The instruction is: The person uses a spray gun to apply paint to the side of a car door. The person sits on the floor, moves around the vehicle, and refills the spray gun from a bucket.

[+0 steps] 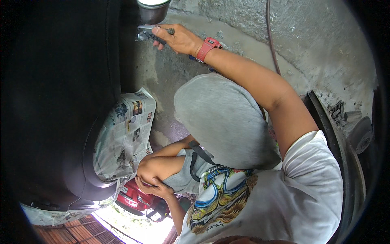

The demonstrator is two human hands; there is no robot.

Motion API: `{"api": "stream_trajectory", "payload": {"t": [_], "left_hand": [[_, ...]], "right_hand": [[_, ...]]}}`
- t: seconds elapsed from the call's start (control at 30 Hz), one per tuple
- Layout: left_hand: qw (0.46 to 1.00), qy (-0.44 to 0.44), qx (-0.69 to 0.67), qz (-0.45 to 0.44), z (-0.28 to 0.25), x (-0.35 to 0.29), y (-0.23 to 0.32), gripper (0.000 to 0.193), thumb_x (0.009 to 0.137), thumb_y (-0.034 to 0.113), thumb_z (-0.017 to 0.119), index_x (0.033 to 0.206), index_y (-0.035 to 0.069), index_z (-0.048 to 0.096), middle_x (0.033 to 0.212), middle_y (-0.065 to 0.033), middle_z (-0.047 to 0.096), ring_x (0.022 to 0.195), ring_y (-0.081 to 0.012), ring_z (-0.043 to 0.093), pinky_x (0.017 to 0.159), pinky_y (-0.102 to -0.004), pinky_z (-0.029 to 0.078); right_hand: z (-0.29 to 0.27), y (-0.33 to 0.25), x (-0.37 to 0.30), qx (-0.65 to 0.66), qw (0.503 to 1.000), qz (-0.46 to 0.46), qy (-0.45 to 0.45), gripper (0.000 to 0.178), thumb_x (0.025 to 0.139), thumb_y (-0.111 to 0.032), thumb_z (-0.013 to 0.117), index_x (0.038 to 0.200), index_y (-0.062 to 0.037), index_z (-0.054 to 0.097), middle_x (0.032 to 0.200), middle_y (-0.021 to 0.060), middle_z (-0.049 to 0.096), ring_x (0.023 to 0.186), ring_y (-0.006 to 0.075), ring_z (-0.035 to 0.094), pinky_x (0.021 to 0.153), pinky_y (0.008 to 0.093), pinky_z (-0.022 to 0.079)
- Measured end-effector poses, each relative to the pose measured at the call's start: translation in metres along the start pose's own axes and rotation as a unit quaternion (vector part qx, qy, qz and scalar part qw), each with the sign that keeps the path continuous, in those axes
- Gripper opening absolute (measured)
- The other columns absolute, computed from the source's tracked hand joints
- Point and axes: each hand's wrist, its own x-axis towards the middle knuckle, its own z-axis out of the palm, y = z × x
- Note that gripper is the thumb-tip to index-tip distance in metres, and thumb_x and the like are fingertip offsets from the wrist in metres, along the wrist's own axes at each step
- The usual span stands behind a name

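Metal, grey and dull, made up the spray gun [151,31] at the far top of the scene, its long axis lying roughly left to right with the nozzle end pointing left toward the dark car body [61,101]. A steel cup [153,10] sat on top of it, round and cut off by the upper edge. The right hand [178,39] was closed around the gun's grip, forefinger laid along the body; a red wristwatch [207,48] banded the wrist. The gun's lower part was hidden behind the fingers.

Creased newspaper [124,136] was masked over a curved panel of the car, left of centre. The left hand [156,188] rested curled on the bent knee, holding nothing. A grey cloth hood [223,122] covered the head of the person, who wore a white printed shirt [260,203]. Just near the left hand lay a glossy red tail lamp [136,199], partly hidden. Rough, stained concrete [317,36] formed the wall on the right, and a thin hose [271,40] ran down it before vanishing behind the arm.
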Motion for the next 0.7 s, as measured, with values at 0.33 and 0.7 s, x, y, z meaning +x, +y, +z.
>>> {"api": "stream_trajectory", "payload": {"t": [0.33, 0.7], "left_hand": [[1.000, -0.024, 0.010, 0.011, 0.000, 0.010, 0.001, 0.077, 0.107, 0.056, 0.054, 0.155, -0.004, 0.042, 0.158, -0.0239, 0.043, 0.149, -0.0390, 0.039, 0.125, -0.0533, 0.028], [0.999, -0.029, -0.019, -0.003, 0.004, 0.014, 0.007, 0.077, 0.107, 0.057, 0.054, 0.152, -0.004, 0.043, 0.154, -0.0231, 0.046, 0.145, -0.0382, 0.043, 0.124, -0.0526, 0.031]], "right_hand": [[-0.052, -0.004, 0.067, 0.019, 0.986, -0.092, 0.135, 0.059, 0.110, -0.056, 0.049, 0.123, -0.0040, 0.073, 0.081, 0.0040, 0.071, 0.073, 0.0126, 0.066, 0.073, 0.0317, 0.055], [-0.033, 0.012, 0.053, 0.016, 0.993, -0.060, 0.103, 0.057, 0.107, -0.056, 0.055, 0.132, -0.0080, 0.072, 0.084, 0.0033, 0.073, 0.073, 0.0110, 0.069, 0.073, 0.0300, 0.057]]}}
